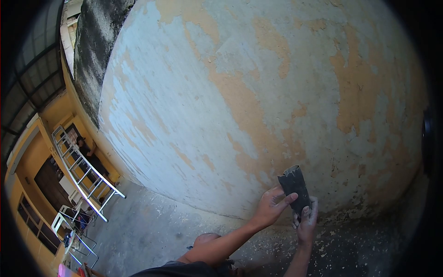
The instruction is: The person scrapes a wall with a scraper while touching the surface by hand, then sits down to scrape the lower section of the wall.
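A dark grey piece of sandpaper (296, 187), folded or curled with a ragged upper edge, is held up in front of the wall. My left hand (272, 206) grips its left side, with the thumb across the front. Lower down, my right hand (307, 220) is closed round the bottom end, and its fingers look dusted with white. Behind both hands stands the wall (184, 101), with pale blue-white paint worn away in patches to an orange-tan layer. Part of the left fingers is hidden behind the sheet.
An aluminium ladder (85, 175) leans at the left, with a person in dark clothes (85, 147) behind it. Folding chairs (69, 233) stand nearer on the concrete floor (147, 221). Pale paint flakes (341, 247) litter the ground below my hands.
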Demonstrator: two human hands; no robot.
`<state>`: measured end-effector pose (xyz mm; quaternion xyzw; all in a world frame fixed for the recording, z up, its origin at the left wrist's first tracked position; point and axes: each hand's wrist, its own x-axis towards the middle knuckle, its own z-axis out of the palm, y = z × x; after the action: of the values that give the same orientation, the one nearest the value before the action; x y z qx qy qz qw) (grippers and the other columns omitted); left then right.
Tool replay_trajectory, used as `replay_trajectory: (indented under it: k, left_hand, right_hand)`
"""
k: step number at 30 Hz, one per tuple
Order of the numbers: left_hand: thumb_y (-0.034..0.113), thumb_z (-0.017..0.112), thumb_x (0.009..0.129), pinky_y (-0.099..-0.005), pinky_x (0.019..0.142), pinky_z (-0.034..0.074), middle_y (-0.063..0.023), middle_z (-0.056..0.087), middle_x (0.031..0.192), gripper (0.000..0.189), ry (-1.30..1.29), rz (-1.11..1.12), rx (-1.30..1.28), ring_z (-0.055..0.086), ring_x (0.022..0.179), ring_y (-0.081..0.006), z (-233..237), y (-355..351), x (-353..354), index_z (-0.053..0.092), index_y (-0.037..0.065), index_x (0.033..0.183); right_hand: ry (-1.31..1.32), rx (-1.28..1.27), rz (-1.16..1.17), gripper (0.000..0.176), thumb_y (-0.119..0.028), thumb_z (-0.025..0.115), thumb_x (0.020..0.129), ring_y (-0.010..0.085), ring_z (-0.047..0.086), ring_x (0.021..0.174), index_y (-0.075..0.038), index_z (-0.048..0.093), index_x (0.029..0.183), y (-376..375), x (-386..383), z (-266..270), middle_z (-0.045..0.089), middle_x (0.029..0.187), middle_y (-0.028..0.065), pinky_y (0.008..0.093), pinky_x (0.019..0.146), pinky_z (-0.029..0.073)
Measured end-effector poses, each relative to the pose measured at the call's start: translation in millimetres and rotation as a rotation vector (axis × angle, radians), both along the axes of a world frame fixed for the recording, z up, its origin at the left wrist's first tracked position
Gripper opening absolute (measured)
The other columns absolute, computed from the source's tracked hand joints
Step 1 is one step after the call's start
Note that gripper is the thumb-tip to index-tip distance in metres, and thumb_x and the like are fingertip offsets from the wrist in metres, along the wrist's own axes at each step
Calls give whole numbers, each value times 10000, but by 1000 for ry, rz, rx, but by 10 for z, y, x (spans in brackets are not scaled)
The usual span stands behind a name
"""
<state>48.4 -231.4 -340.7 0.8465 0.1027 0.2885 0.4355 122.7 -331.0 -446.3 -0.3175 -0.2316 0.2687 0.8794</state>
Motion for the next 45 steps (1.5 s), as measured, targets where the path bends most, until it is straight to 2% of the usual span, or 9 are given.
replay_trajectory:
  k: [3, 7, 12, 19, 21, 28, 30, 36, 45]
  left_hand:
    - [253, 664, 969, -326, 921, 451, -86, 702, 1037, 285, 38, -6, -35, 598, 993, -151, 10, -11, -24, 713, -7, 1073]
    - [265, 672, 957, -332, 945, 448, -117, 706, 1076, 305, 60, -66, -207, 615, 1025, -170, -63, 11, -10, 712, -7, 1091]
    - [197, 680, 959, -293, 869, 466, -49, 685, 1001, 246, 60, -66, -134, 582, 940, -104, -44, 34, -31, 711, -33, 1042]
    - [196, 689, 951, -287, 879, 464, -53, 688, 1033, 252, 80, 0, -233, 577, 963, -102, -41, -44, -14, 713, -31, 1057]
    - [216, 699, 924, -347, 909, 449, -126, 698, 980, 253, 59, -30, -189, 594, 995, -213, -92, -31, 20, 714, -23, 1007]
    - [179, 731, 873, -376, 881, 456, -159, 664, 921, 222, 44, -71, 97, 588, 938, -286, -129, 91, 42, 712, -27, 954]
    - [175, 769, 840, -400, 969, 446, -141, 702, 1090, 339, 117, 0, 526, 613, 1066, -276, -6, 206, 13, 705, 14, 1131]
    - [330, 835, 762, -442, 967, 443, -140, 668, 1158, 662, -127, 284, 683, 573, 1129, -305, 247, 310, -78, 596, 25, 1299]
    - [351, 622, 961, -519, 1165, 212, -235, 280, 1555, 680, -134, 456, 862, 228, 1458, -413, 110, 594, -86, 354, 53, 1510]
  right_hand:
    - [0, 124, -55, 544, -479, 634, 947, 93, 549, 562, -77, 422, 1246, 115, 21, -38, 600, 840, 40, 213, 413, 391]
    - [-51, 11, -125, 508, -426, 641, 958, 159, 655, 637, -43, 462, 1241, 194, 27, -99, 671, 948, 107, 247, 456, 470]
    - [-65, 77, -89, 523, -444, 652, 942, 160, 642, 574, -11, 496, 1191, 123, 32, -88, 688, 872, 126, 252, 480, 489]
    - [-28, 76, -181, 513, -452, 654, 936, 146, 641, 614, -13, 509, 1159, 195, -25, -36, 677, 900, 103, 257, 499, 492]
    - [10, 76, -217, 496, -443, 649, 943, 144, 643, 635, -18, 509, 1158, 244, -23, -105, 671, 916, 92, 260, 512, 497]
    - [-55, 38, -160, 399, -351, 626, 983, 139, 653, 731, -27, 512, 1187, 260, 93, -369, 656, 963, 67, 262, 562, 510]
    - [-90, -52, -171, 393, -337, 625, 986, 136, 654, 742, -23, 514, 1194, 244, 121, -430, 655, 970, 66, 260, 563, 509]
    - [-39, -191, -188, 401, -331, 625, 990, 111, 638, 705, -4, 543, 1206, 522, 161, -1043, 652, 896, 54, 249, 572, 499]
    - [90, -243, -157, 445, -357, 636, 981, 96, 604, 642, -6, 541, 1237, 821, -216, -1800, 634, 823, 46, 251, 568, 474]
